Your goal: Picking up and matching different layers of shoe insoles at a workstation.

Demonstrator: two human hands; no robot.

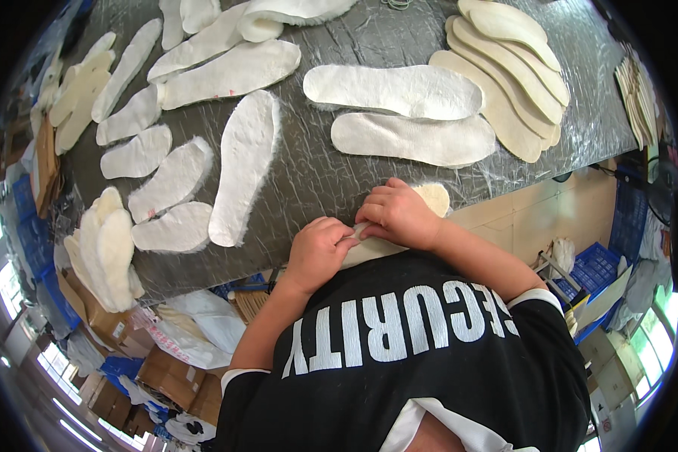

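Observation:
A cream insole (433,197) lies at the near edge of the grey plastic-covered table (331,173), mostly hidden under my hands. My left hand (318,251) grips its near end with curled fingers. My right hand (399,213) presses down on its middle, fingers bent over it. Only its rounded far tip and a strip between the hands show. Two white fleecy insoles (399,90) (418,139) lie side by side just beyond my right hand.
Many more white fleecy insoles (245,162) are spread over the left and middle of the table. A fanned stack of cream insoles (512,83) sits at the far right. Cardboard boxes (102,320) and blue crates (595,267) stand on the floor beside the table.

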